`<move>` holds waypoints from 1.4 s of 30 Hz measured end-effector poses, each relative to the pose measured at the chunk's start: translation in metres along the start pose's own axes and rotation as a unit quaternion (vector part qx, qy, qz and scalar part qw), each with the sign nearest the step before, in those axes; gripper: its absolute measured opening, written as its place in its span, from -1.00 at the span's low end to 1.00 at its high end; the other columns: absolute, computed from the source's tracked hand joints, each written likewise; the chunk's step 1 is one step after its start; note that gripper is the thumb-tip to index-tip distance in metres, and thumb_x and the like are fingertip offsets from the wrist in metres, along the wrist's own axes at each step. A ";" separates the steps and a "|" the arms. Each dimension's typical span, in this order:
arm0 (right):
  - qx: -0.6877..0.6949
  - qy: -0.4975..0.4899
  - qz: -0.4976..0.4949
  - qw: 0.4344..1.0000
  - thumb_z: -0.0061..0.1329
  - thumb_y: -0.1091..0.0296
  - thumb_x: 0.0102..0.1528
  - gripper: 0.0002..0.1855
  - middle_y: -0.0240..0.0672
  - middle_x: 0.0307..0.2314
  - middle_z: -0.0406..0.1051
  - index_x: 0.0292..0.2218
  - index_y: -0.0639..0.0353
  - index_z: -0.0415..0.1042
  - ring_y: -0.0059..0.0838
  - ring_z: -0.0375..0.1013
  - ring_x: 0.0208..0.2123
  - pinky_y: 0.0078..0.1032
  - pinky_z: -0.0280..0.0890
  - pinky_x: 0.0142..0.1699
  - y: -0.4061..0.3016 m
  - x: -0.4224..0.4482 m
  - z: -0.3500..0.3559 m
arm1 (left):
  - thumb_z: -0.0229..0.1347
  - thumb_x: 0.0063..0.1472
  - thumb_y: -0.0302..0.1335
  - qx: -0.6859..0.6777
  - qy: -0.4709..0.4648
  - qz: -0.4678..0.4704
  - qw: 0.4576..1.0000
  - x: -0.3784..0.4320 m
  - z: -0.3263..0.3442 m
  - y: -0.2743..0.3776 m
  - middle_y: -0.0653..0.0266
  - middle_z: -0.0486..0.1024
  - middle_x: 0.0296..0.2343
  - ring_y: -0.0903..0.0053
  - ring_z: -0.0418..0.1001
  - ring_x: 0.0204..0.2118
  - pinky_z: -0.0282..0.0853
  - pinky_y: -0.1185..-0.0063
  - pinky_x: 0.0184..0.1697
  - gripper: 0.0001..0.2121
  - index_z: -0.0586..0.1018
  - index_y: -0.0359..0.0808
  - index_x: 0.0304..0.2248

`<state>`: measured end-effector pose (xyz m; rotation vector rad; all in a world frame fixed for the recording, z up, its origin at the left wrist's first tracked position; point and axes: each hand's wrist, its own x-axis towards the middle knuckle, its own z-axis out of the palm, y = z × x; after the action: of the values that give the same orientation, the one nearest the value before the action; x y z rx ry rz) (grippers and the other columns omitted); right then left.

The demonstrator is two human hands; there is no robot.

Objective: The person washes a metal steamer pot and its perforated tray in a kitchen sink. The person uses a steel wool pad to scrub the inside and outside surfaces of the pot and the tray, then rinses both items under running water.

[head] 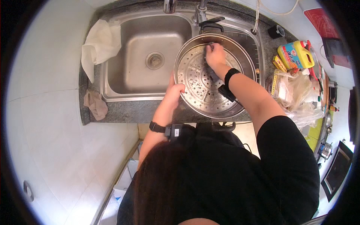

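Note:
A round stainless-steel steamer pot point(194, 81) with a perforated bottom rests tilted over the sink's right side and the counter's front edge. My left hand point(175, 91) grips its left rim, thumb over the edge. Inside the steamer, my right hand point(217, 56) presses a dark scouring pad point(206, 53) against the upper part of the bottom. My fingers hide most of the pad, so its exact material is unclear. Dark spots or drops mark the perforated surface. A black handle point(212, 26) sticks out at the far rim.
Left of the steamer is a steel sink basin point(135, 42) with a drain point(155, 60). A white cloth point(102, 42) drapes over its left corner; a beige rag point(95, 104) lies below. At right stand a yellow detergent jug point(295, 54), plastic bags point(295, 90) and a black cup point(276, 31).

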<state>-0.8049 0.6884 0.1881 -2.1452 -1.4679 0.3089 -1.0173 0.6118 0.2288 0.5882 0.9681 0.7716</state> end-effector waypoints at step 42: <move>-0.089 -0.265 -0.573 0.771 -0.05 0.32 -0.04 -0.73 -0.26 -0.40 0.25 -0.23 0.04 0.37 -0.23 0.33 -0.29 -0.33 0.26 -0.21 -0.098 0.025 -0.039 | -0.12 -0.25 -0.73 0.126 0.002 -0.006 0.992 -0.012 0.001 0.023 0.21 0.33 -0.32 0.55 0.31 -0.40 0.25 0.66 -0.45 -0.22 0.02 -0.31 0.10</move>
<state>-0.8557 0.7273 0.2762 -0.8901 -2.8899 0.3078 -1.0276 0.6158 0.2519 0.7985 1.0799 0.6435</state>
